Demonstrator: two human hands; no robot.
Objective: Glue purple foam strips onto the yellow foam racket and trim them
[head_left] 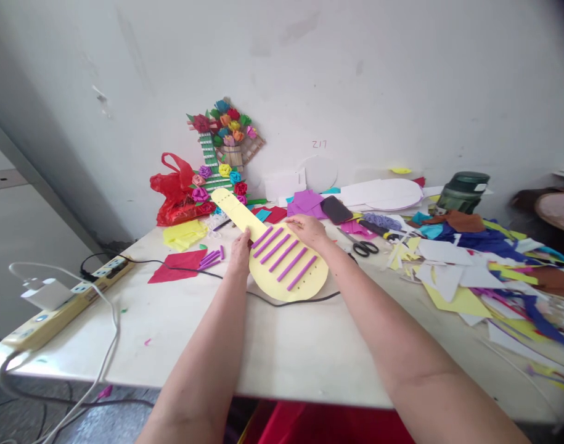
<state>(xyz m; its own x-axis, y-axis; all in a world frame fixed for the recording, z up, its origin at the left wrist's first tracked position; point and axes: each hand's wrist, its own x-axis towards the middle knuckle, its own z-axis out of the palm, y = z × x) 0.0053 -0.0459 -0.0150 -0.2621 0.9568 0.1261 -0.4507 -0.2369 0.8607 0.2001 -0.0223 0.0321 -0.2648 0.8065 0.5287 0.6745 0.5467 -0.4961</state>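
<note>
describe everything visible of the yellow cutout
The yellow cutout looks like card: a rounded body with a long, round-ended neck angling away left. Parallel purple sticks cross the body; small dots mark both ends. The left hand grips its neck base; the right hand is at its far edge.

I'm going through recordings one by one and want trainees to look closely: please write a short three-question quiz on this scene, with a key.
1. Multiple choice: what colour are the strips on the yellow cutout? A) green, B) purple, C) white.
2. True or false: the left hand holds the black-handled scissors.
3. Fill in: in the picture, the red plastic bag is to the ____ of the dark green bottle.

Key: 1. B. 2. False; the scissors lie on the table. 3. left.
</note>
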